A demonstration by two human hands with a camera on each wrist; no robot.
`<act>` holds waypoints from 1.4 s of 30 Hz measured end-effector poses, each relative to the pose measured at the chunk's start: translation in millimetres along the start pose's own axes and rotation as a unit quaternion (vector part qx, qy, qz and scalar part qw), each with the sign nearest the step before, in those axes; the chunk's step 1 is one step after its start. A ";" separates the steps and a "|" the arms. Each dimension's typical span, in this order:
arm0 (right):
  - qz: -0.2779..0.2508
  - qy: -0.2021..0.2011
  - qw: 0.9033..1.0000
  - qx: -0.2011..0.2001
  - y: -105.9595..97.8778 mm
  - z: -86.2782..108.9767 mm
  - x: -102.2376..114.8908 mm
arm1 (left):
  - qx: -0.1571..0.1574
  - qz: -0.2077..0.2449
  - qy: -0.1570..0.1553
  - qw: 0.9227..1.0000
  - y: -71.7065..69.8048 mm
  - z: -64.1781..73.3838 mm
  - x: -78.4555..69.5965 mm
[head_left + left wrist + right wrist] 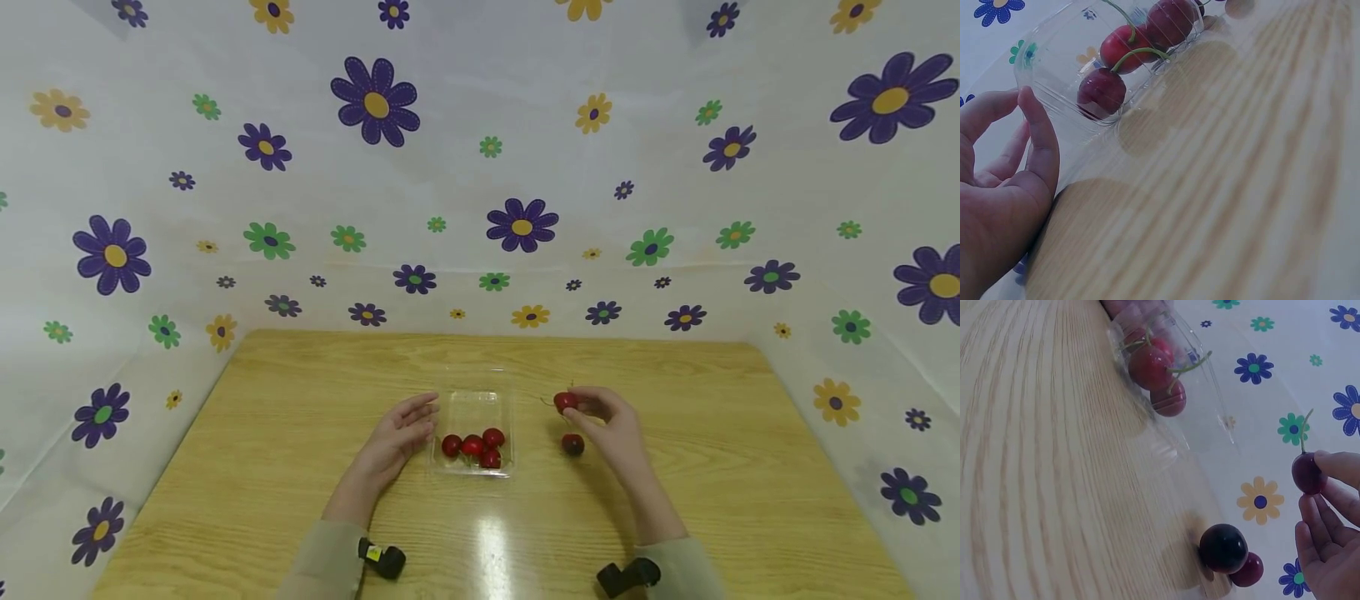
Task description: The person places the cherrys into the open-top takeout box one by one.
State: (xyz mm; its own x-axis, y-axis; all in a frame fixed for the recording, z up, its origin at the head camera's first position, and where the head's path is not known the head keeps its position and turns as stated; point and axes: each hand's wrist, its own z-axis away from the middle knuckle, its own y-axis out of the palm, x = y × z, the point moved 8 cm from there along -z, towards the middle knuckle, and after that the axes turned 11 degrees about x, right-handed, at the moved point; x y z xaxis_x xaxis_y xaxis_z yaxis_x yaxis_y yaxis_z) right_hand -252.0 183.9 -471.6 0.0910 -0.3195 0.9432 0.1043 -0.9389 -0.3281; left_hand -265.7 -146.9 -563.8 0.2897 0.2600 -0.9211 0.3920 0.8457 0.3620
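Note:
Between my hands, a clear plastic box (pixel 474 402) rests on the table with several red cherries (pixel 472 446) gathered at its near end. Green stems stick up from some of them. Beside the box's left wall is my left hand (pixel 397 435), its fingers extended and fingertips right at the wall. To the right of the box, my right hand (pixel 611 425) pinches a dark red cherry (pixel 1308 473) between thumb and fingers, its stem pointing up. Below that hand a dark cherry (pixel 1224 548) lies on the table, with a smaller-looking red cherry (pixel 1247 569) close behind it.
The wooden table (pixel 300 400) has a pale, flower-printed sheet (pixel 450 183) standing behind it and along both sides. Each wrist wears a small black camera, one on the left sleeve (pixel 322 562) and one on the right sleeve (pixel 682 571).

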 end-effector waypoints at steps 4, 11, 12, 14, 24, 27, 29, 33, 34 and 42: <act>0.001 -0.005 1.000 0.002 4.5 -1.1 2.2 | 0.006 0.001 0.005 1.000 0.3 -0.5 0.9; 0.008 -0.015 1.000 0.011 15.4 -3.3 7.7 | 0.006 0.005 0.007 1.000 -0.5 -1.3 2.9; 0.010 -0.014 1.000 0.013 17.1 -3.6 8.4 | 0.007 0.005 0.007 1.000 -0.3 -1.4 3.0; 0.014 -0.015 1.000 0.018 21.1 -4.9 9.9 | 0.008 0.006 0.008 1.000 -0.1 -1.6 2.6; 0.026 -0.042 0.998 0.045 40.4 -9.4 21.7 | -0.004 0.016 0.002 1.000 0.8 0.5 2.0; 0.031 -0.055 0.997 0.050 46.0 -10.5 26.0 | -0.001 0.015 0.004 1.000 0.9 0.4 1.5; 0.030 -0.062 0.996 0.055 50.5 -11.3 28.2 | 0.000 0.015 0.004 1.000 0.6 0.0 1.6; 0.031 -0.072 0.995 0.066 60.7 -12.9 30.8 | 0.000 0.014 0.003 1.000 -0.1 -0.4 2.0; 0.031 -0.075 0.994 0.069 63.2 -13.2 31.9 | 0.000 0.013 0.003 1.000 -0.2 -0.5 2.1; 0.013 -0.088 0.991 0.097 82.7 -14.4 40.5 | 0.002 0.011 0.003 1.000 -0.1 -0.5 2.3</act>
State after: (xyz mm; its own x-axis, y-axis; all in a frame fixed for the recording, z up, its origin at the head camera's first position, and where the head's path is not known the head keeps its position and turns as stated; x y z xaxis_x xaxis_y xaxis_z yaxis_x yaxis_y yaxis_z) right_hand -254.0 91.4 -459.8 0.2660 -0.2995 0.9163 0.2865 -0.8830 -0.3718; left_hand -265.6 -146.2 -566.0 0.2937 0.2813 -0.9136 0.3892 0.8377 0.3830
